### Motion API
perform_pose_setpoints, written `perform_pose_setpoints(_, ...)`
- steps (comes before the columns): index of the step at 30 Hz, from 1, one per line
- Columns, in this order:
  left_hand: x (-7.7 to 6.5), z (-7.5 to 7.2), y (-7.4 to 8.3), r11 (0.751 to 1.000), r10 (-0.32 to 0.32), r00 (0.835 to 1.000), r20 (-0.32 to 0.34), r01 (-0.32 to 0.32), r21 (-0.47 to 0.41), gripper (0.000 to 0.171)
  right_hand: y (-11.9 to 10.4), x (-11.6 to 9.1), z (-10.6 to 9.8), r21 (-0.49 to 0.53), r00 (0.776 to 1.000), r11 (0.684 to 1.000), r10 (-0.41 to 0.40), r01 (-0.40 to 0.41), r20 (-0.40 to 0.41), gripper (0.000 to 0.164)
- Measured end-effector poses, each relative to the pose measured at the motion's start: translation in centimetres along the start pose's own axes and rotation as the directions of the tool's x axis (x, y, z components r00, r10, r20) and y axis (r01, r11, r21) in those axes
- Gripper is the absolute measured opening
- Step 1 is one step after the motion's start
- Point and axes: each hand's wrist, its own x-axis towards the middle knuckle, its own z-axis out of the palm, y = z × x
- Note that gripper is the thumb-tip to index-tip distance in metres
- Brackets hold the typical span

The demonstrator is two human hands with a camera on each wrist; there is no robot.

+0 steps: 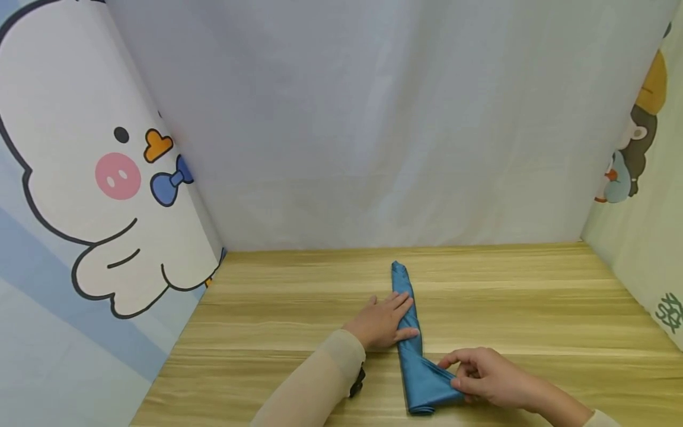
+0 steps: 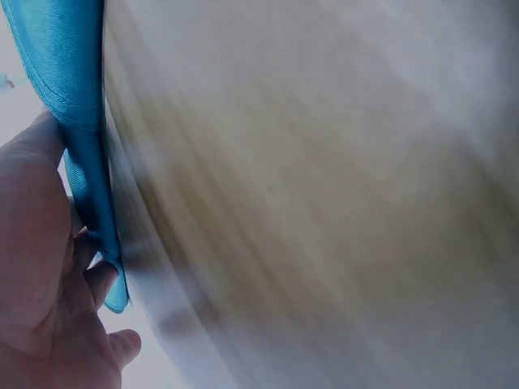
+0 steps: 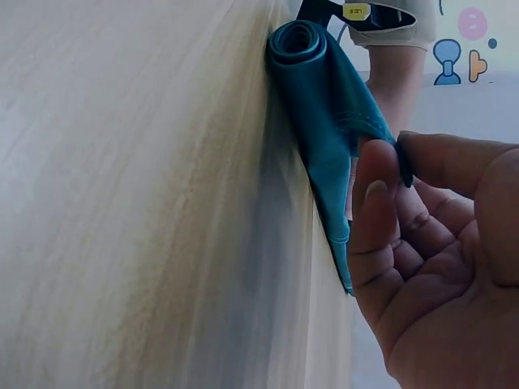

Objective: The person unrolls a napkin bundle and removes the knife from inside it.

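Note:
A blue, satin-like cloth (image 1: 425, 379) lies on the wooden table as a long narrow roll, with a loose flap at its near right end. The rolled spiral of the cloth (image 3: 297, 42) shows end-on in the right wrist view. My left hand (image 1: 384, 322) rests on the middle of the roll with its fingers stretched across it. My right hand (image 1: 493, 378) pinches the corner of the flap between thumb and forefinger. In the right wrist view, that corner sits between the fingertips of the right hand (image 3: 438, 235), lifted off the tabletop.
The wooden tabletop (image 1: 277, 296) runs back to a pale grey curtain (image 1: 373, 130). A panel with a cartoon duck (image 1: 69, 130) stands on the left, and a printed panel (image 1: 640, 237) on the right. A dark strap (image 1: 357, 382) is on the left wrist.

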Motion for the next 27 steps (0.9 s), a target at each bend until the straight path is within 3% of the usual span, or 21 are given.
perform_pose_setpoints(9, -0.8, -0.1, -0.5, 0.999, 0.021, 1.0, -0.023, -0.022, -0.027, 0.077, -0.7, 0.2, 0.2, 0.043, 1.0, 0.999, -0.002, 0.001, 0.017, 0.035)
perform_pose_setpoints(16, -2.3, -0.7, -0.5, 0.995, 0.086, 0.995, -0.051, -0.089, -0.046, 0.075, -1.3, 1.1, 0.9, 0.112, 0.998, 0.994, -0.015, 0.007, 0.066, 0.038)
perform_pose_setpoints(27, -6.0, -1.3, -1.6, 0.983, 0.174, 0.982, -0.078, -0.178, -0.048, 0.07, -1.5, 3.1, 2.4, -0.051, 0.995, 0.996, -0.075, 0.078, 0.059, 0.03)
